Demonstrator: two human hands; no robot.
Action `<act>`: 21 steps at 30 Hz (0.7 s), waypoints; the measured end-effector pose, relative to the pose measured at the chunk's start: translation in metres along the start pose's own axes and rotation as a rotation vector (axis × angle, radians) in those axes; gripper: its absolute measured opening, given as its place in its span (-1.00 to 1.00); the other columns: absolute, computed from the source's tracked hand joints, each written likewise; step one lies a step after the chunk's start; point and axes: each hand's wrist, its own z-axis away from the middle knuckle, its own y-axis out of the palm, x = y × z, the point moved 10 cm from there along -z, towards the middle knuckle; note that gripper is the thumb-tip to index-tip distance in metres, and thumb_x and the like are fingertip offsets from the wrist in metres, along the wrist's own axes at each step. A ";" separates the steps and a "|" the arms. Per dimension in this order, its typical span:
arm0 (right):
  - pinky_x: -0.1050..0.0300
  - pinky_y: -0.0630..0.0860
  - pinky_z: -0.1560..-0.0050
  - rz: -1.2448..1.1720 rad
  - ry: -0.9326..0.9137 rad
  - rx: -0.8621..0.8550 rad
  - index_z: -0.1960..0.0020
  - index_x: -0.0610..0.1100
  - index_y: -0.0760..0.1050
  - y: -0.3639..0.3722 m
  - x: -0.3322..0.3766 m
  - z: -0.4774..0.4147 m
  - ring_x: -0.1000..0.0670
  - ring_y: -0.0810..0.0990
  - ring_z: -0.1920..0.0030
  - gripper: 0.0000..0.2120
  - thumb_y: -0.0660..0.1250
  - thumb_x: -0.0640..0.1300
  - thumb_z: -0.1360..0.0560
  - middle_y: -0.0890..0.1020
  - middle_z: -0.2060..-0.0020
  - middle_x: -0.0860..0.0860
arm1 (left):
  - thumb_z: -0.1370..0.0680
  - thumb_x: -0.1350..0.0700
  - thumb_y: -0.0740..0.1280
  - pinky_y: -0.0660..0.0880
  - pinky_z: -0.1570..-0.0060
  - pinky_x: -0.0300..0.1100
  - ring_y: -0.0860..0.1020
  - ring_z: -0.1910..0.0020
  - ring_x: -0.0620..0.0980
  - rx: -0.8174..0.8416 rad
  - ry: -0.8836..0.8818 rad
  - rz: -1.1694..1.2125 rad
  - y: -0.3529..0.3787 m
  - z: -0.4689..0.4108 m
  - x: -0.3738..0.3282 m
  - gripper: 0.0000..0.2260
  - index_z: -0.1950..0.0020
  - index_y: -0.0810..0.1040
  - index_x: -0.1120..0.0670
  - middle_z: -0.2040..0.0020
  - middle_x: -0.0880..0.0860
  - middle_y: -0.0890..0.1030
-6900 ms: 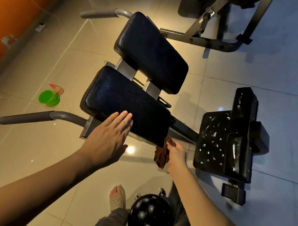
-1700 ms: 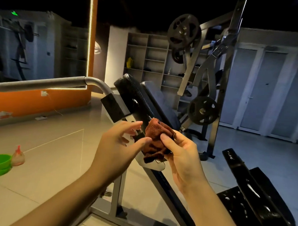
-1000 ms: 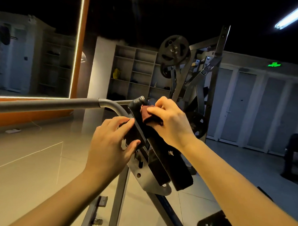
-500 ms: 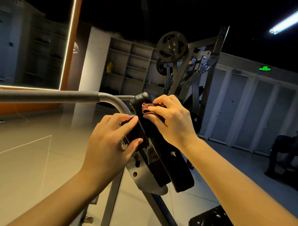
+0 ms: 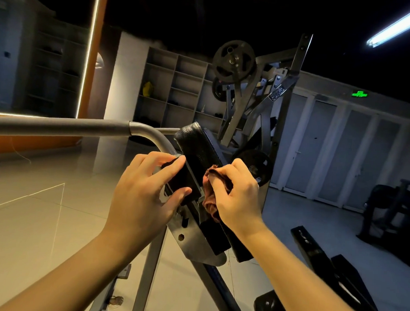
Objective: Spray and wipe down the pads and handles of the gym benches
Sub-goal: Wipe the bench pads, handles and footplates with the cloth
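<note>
1. Gripping a bunched brown cloth (image 5: 210, 201), the person's right hand (image 5: 238, 198) presses it against the right side of the black pad (image 5: 198, 144), about halfway down the pad's length.
2. The pad stands tilted and shows us its edge, its top corner leaning away from the person. It is bolted to the bench (image 5: 149, 267), whose grey leg runs down below it.
3. The left hand (image 5: 141, 197) is closed on a second black pad (image 5: 181, 179) that sits just left of the first one. The fingers curl over its upper edge and the thumb presses in from below.
4. Both hands are therefore holding something: the right one the cloth, the left one the neighbouring pad.
5. A grey handle (image 5: 61, 126) reaches out to the left of the pad, level, then bends down behind the left hand's fingers.
6. Below the pad a grey metal bracket (image 5: 191, 241) with holes in it carries both cushions.
7. To the lower right of the pad another black cushion (image 5: 312, 249) lies low, near the floor (image 5: 35, 207).
8. Behind the pad rises a weight machine (image 5: 235, 61) with round plates, and further back to the left stand open shelves (image 5: 176, 91).
9. High to the right of the pad a tube light (image 5: 395, 27) glows, with a green sign (image 5: 359, 93) beneath it.
</note>
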 end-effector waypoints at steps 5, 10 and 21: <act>0.23 0.50 0.16 -0.069 -0.021 -0.165 -0.01 -0.20 0.64 -0.001 0.026 -0.066 0.04 0.55 0.13 -0.89 0.39 -0.16 -0.60 0.54 0.12 -0.02 | -0.58 -0.11 0.40 0.60 0.01 0.06 0.52 -0.14 0.10 -0.010 0.014 0.000 -0.001 0.000 0.001 -0.56 -0.38 0.60 0.09 -0.20 0.08 0.61; 0.19 0.49 0.13 0.152 -0.256 0.109 -0.10 -0.20 0.64 0.016 0.035 -0.030 -0.01 0.49 0.06 -0.87 0.37 -0.18 -0.60 0.51 0.06 -0.07 | -0.57 -0.13 0.37 0.59 0.02 0.08 0.52 -0.14 0.11 -0.007 0.024 -0.005 -0.001 0.000 0.002 -0.52 -0.39 0.58 0.10 -0.20 0.09 0.60; 0.00 0.56 0.17 0.057 -0.163 -0.026 -0.11 -0.23 0.66 0.010 0.034 -0.061 -0.05 0.53 0.11 -0.84 0.37 -0.19 -0.61 0.53 0.10 -0.09 | -0.44 -0.27 0.38 0.49 -0.10 0.08 0.48 -0.22 0.16 0.034 0.040 -0.058 0.006 0.006 -0.003 -0.31 -0.45 0.53 0.12 -0.28 0.14 0.56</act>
